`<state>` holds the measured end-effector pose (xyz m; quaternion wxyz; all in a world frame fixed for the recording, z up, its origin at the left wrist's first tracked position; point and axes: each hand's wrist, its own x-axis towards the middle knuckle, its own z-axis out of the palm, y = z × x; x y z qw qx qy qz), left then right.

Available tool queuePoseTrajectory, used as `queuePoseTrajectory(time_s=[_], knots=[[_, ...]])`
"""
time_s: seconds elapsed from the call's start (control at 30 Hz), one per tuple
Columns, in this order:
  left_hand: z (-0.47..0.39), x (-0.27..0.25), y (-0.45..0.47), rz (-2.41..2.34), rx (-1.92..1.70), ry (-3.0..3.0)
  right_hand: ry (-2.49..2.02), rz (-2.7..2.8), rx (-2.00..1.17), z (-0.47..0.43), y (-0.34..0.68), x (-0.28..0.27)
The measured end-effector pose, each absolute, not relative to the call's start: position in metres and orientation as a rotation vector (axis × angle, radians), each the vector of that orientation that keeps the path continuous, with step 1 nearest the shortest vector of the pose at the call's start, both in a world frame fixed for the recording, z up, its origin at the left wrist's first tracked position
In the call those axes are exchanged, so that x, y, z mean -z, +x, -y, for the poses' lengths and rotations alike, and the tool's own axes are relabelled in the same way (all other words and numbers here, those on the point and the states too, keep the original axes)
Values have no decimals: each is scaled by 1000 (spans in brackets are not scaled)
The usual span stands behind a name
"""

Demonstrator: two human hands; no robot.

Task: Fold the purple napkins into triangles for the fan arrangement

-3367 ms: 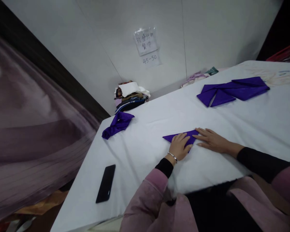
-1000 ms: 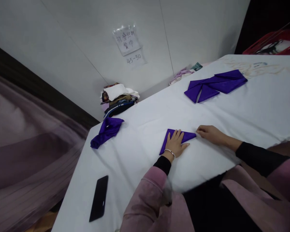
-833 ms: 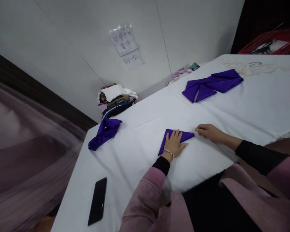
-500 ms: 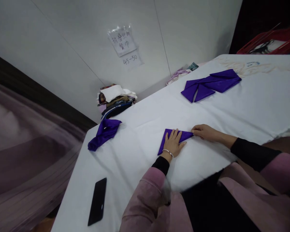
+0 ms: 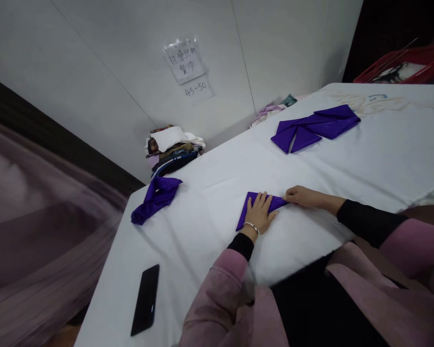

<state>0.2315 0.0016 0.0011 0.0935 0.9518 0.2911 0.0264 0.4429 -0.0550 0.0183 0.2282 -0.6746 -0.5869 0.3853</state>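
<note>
A purple cloth napkin (image 5: 243, 212), folded into a triangle, lies on the white-covered table (image 5: 217, 260) in front of me. My left hand (image 5: 259, 213) rests flat on its middle with the fingers spread, a bracelet at the wrist. At the napkin's right-hand tip, my right hand (image 5: 301, 196) pinches the corner between thumb and fingers. Farther back to the right lie folded purple napkins (image 5: 334, 123), partly overlapping. A crumpled purple cloth (image 5: 157, 200) sits at the table's left edge.
A black phone (image 5: 145, 300) lies at the near left of the table. Stacked folded clothes (image 5: 173, 149) stand beyond the far edge, by a wall with a handwritten paper sign (image 5: 185, 61). A red basket (image 5: 425, 65) is at the far right.
My right hand has shifted slightly left along with the napkin's tip, still pinching it. My left hand stays flat on the cloth.
</note>
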Motion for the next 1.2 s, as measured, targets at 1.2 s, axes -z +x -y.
queuePoseTrajectory(time_s=[1.2], knots=[[7,-6,248,-1006,-94,2844,-1772,1620,-926,65,458,2]])
